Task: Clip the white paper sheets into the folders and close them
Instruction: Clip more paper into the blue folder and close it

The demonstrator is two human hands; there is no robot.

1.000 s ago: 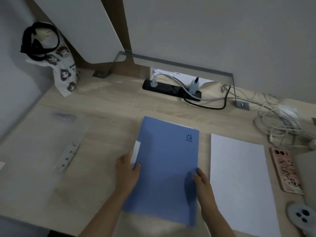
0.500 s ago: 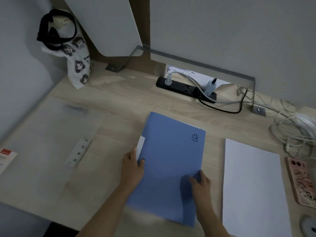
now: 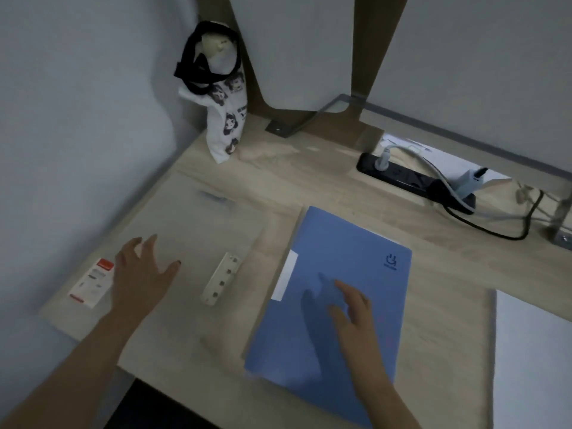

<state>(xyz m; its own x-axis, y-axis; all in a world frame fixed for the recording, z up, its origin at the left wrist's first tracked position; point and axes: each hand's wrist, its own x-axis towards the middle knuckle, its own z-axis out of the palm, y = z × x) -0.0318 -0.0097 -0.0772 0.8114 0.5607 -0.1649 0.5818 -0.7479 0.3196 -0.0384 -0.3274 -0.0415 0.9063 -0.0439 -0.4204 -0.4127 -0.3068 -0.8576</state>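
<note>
Loosely, the fingers point(image 3: 153, 244) of the left hand point(image 3: 140, 274) were spread and straight, holding nothing, above the near-left part of a translucent folder point(image 3: 198, 236). Blur made it impossible to tell whether the fingertips touched the plastic. The right hand point(image 3: 356, 308) was likewise released, its fingers point(image 3: 342, 286) stretched forward over the closed cover of the blue folder point(image 3: 346, 252), with a dark shadow just to their left. Contact with the cover could not be made out. Both forearms ran out of the bottom edge.

The translucent folder was a frosted, nearly colourless plastic sheet lying flat, its outline hard to follow against the pale wood-grain table point(image 3: 325, 187). A white clip strip point(image 3: 221, 278) with round holes lay on it, just right of the left hand and apart from it. A red-and-white label point(image 3: 91, 283) sat just left of that hand, its print unreadable. The blue folder was matte and rectangular, with a white tab on its left edge and a small dark logo near its far right corner.

The white paper sheets point(image 3: 532, 351) lay flat to the right of the blue folder, well apart from the right hand and cut off by the right and bottom edges. Farther back, a black power strip point(image 3: 414, 179) carried plugs and cables, and a printed cloth bag point(image 3: 224, 125) stood in the corner.
</note>
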